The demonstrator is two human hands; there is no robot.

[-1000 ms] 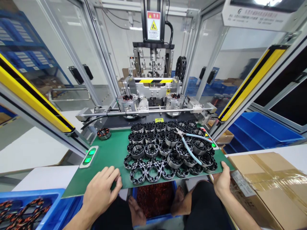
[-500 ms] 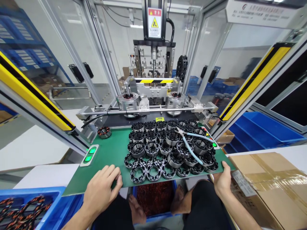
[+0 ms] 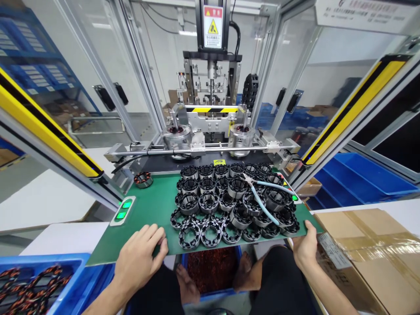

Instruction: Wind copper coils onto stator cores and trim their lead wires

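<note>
My left hand (image 3: 141,253) rests at the front left edge of the green tabletop (image 3: 149,214), its fingers curled in a loose fist with nothing visible in them. At the front right corner, my right hand (image 3: 305,247) grips the tabletop edge, thumb on top and fingers hidden below. Between the hands stand several rows of grey and black motor stator cores (image 3: 211,234), some stacked. Diagonal cutters (image 3: 262,203) with light blue handles lie open on top of the right-hand stators. One stator wound with copper wire (image 3: 143,180) sits alone at the back left.
Behind the tabletop is a winding machine with two metal cylinders (image 3: 177,139). Green-lit buttons (image 3: 123,211) are set in at left. A blue bin (image 3: 75,267) of wound stators stands lower left, a cardboard box (image 3: 370,240) at right. Below, a blue crate (image 3: 213,299) sits between my feet.
</note>
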